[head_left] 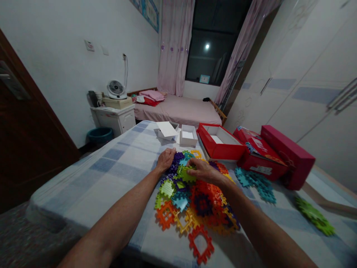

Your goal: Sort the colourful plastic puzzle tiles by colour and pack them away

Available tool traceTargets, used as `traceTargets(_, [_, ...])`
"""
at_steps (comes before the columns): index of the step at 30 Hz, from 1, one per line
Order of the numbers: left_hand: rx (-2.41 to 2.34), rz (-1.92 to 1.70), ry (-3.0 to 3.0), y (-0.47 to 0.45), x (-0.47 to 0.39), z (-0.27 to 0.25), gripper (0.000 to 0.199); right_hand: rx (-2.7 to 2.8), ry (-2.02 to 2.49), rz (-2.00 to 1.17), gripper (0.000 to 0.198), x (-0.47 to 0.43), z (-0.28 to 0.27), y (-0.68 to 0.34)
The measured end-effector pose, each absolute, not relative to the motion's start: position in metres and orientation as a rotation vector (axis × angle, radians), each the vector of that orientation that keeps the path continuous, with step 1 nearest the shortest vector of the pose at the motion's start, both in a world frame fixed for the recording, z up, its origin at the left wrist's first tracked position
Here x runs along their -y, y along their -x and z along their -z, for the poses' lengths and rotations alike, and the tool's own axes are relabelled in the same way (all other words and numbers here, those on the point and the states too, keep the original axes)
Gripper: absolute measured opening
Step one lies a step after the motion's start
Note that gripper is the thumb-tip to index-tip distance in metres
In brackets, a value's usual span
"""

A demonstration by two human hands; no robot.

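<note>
A heap of colourful plastic interlocking tiles with notched edges lies before me on the table. My left hand [166,159] rests at the heap's far left edge, fingers curled, against purple tiles [176,160]; what is inside its fingers is hidden. Reaching over the heap from the right, my right hand [205,171] has thumb and forefinger at the edge of a lime green tile [185,174]. Closer to me are an orange tile [165,216], a yellow tile [186,222] and a red tile [200,243] with an open centre.
Teal tiles [258,182] and green tiles [314,216] lie apart on the right. Behind the heap stand white boxes [189,140], an open red box [223,150], a printed red box [260,163] and a pinkish-red box [292,156]. A checked cloth [111,175] covers the table.
</note>
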State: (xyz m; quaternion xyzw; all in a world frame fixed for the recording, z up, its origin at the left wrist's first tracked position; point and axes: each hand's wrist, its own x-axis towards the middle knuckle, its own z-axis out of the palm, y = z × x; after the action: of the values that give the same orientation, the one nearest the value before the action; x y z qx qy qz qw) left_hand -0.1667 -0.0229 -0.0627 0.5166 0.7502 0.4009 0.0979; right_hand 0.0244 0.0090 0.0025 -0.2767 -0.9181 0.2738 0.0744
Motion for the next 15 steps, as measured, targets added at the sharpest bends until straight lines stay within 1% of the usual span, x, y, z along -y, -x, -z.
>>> traceTargets(3, [-2.229,-1.184,-1.537,0.167,0.023,0.063,0.041,2.841,0.861,-0.583,0.027,-0.001,0.004,-0.015])
traceTargets(5, [-2.231,-1.191,-1.538,0.167,0.023,0.064,0.041,2.860,0.870,-0.531,0.028,0.001,0.007,-0.011])
traceTargets(11, [-2.223,-1.204,-1.535,0.168,0.021,0.067,0.042,2.841,0.794,-0.545,0.026,0.000,0.007,-0.010])
traceTargets(15, [-2.208,-1.192,-1.538,0.170,0.020,0.067,0.044,2.574,0.755,-0.717,0.025,0.000,0.003,-0.016])
